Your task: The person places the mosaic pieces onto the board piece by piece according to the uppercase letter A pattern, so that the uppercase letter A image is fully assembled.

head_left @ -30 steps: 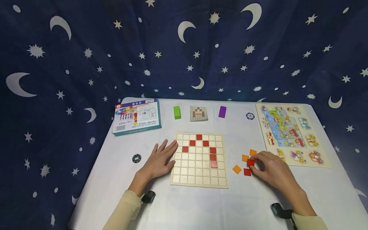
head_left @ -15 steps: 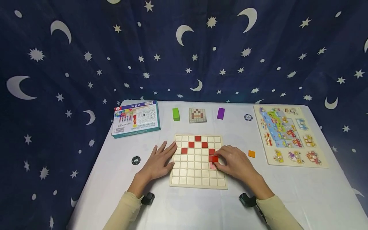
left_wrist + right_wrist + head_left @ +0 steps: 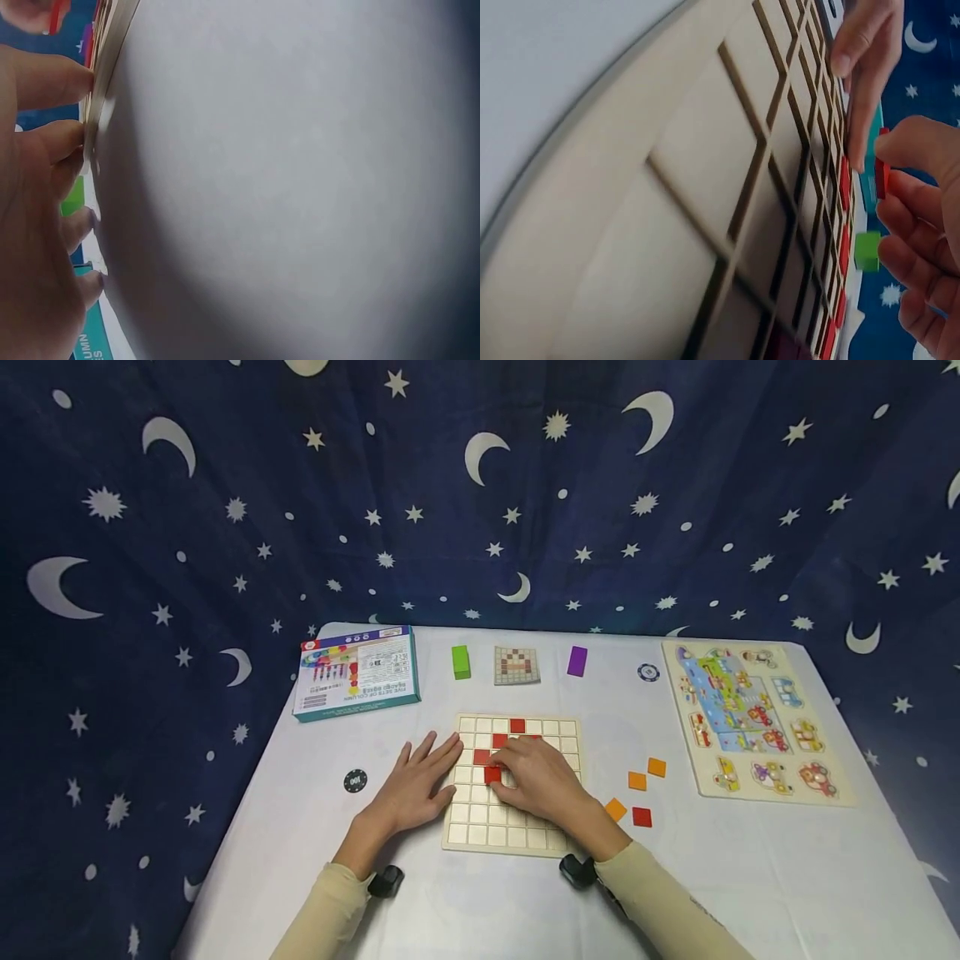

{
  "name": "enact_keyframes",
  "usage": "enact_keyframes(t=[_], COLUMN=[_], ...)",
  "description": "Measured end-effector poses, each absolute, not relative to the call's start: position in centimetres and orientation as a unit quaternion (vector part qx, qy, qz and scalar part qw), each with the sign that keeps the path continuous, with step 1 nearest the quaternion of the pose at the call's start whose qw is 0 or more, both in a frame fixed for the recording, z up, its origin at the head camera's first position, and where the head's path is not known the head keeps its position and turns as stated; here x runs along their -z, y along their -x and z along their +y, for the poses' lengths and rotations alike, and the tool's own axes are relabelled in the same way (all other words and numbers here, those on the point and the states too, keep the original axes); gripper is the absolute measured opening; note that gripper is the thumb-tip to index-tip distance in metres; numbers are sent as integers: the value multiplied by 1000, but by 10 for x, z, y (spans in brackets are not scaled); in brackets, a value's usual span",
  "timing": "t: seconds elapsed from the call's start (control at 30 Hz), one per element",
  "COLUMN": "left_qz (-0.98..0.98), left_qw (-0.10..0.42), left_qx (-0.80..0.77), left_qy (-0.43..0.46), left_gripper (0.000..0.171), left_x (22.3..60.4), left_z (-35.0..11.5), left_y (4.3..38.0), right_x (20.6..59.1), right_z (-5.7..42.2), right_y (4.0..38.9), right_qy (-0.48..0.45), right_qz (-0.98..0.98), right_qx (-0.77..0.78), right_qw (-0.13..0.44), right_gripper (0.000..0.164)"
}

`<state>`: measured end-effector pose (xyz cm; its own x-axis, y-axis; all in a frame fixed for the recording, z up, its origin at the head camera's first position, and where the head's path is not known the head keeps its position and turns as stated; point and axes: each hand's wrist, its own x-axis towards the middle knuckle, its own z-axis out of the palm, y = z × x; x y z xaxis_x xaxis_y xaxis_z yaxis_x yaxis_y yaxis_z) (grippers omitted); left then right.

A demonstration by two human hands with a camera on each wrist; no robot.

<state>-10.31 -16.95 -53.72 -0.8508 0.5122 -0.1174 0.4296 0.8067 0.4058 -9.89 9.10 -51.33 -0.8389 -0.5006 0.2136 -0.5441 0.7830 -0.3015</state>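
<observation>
My right hand pinches a red square tile between thumb and fingers. In the right wrist view that tile is held on edge, apart from the board's surface. Beneath is a cream wooden grid board with several red tiles in its cells, one being the top red tile. The right hand hides the board's right-middle cells. My left hand lies with straight fingers against the board's left edge. In the left wrist view its fingers touch the board's side.
Right of the board lie a loose red tile and several orange tiles. Behind it stand a green block, a pattern card and a purple block. A box, poker chips and a picture puzzle surround these.
My right hand has carried a red tile from the loose pile leftward across the board to its left-middle cells. The left hand has stayed at the board's edge.
</observation>
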Motion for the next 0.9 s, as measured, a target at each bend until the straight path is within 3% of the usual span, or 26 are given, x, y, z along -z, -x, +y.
enact_keyframes(t=[0.33, 0.9], left_qz=[945, 944], left_qw=[114, 114], left_qx=[-182, -184], left_qy=[-248, -248], left_gripper=[71, 70], left_x=[538, 538], left_z=[-170, -169], left_y=[103, 104], right_x=[527, 522], right_z=[70, 73], right_y=[102, 100], right_qy=[-268, -254], right_qz=[-949, -952], right_qx=[-162, -169], right_qw=[42, 39], right_gripper=[22, 21])
